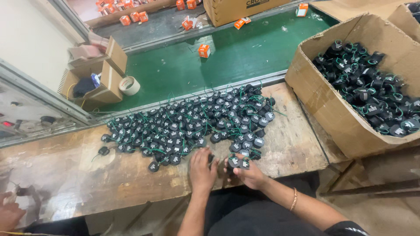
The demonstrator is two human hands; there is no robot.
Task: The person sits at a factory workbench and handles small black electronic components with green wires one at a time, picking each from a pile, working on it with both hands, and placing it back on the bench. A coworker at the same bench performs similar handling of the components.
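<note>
A wide spread of small black parts with green wires lies across the worn wooden bench. My left hand rests palm down at the near edge of the spread, fingers touching a black part. My right hand is curled around two of the black parts, held just above the bench edge. A thin bracelet sits on my right wrist.
A large cardboard box at the right holds many more black parts with green wires. Behind the bench runs a green belt with small orange boxes, a tape roll and open cartons. Another person's hand shows at bottom left.
</note>
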